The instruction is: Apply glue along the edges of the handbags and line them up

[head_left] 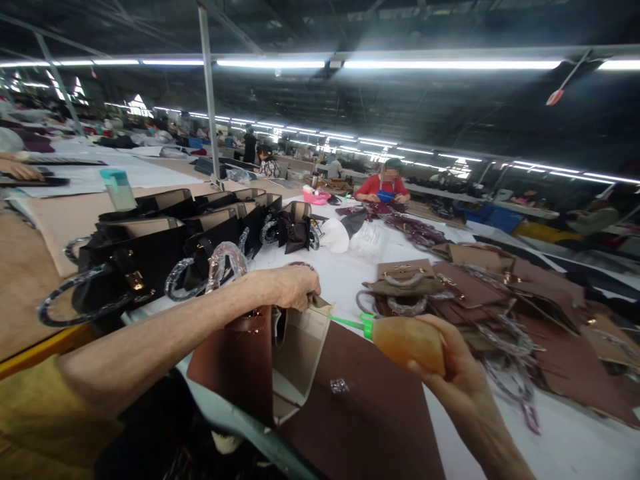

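Note:
A brown handbag (230, 363), its lining side facing me, lies partly unfolded at the table's near edge, with a broad brown panel (365, 407) spread to the right. At the bag's upper edge, my left hand (300, 287) pinches a corner of the beige-lined material. My right hand (455, 360) is wrapped round a squeeze bottle (407, 340) of amber liquid, held on its side. The bottle's long green nozzle points left, and its tip meets or nearly meets the edge beside my left fingers. A plastic-wrapped handle (225, 260) stands up behind my left forearm.
Several black handbags (145, 247) stand in rows at left, with a teal-capped bottle (119, 189) behind them. Brown bag pieces (520, 300) are piled at right. A metal post (209, 100) rises behind. Across the table sits a person in red (383, 188).

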A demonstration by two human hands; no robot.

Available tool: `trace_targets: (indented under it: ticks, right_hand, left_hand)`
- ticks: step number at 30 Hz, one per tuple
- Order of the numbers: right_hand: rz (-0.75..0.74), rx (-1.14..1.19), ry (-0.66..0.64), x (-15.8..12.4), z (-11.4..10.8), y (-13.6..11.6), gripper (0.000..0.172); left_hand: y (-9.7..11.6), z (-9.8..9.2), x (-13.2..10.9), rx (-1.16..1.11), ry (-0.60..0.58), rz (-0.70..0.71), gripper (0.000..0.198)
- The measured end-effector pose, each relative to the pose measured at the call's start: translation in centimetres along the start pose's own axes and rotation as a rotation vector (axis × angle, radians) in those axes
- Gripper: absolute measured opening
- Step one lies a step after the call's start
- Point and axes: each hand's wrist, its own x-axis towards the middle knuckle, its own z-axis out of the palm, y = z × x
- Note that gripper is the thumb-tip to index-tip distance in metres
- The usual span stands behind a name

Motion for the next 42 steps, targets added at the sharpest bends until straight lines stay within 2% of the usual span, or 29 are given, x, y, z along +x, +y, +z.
trace_targets:
  ticks: [6,15,23,33,37,42]
  right_hand:
    - [0.024,0.018,-0.028,0.3,-0.7,-0.2,0.051]
    - [0.016,0.002,-0.031,0.4,-0.1,0.7,0.05]
    - [-0.011,0.023,-0.057,0.0,-0.9,1.3,0.047]
    - [0.027,0.018,-0.008,-1.3,-0.2,2.5,0.051]
    - [0.051,-0.013,-0.052,-2.3,-0.2,2.8,0.054]
    - [0.097,-0.009,-0.044,-3.2,0.3,2.5,0.049]
  left_hand:
    - [0.4,0.5,-0.1,0.105,0.075,-0.013,0.017]
    - [1.1,2.5,-0.4,0.238,0.143,-0.105,0.025]
    - [1.6,2.7,-0.8,0.213,0.15,-0.12,0.021]
    - [1.8,3.4,-1.0,0.285,0.182,-0.105,0.022]
    - [1.9,3.7,-1.2,0.287,0.178,-0.122,0.021]
    - [3.1,3.3,-1.6,0.278,0.157,-0.145,0.022]
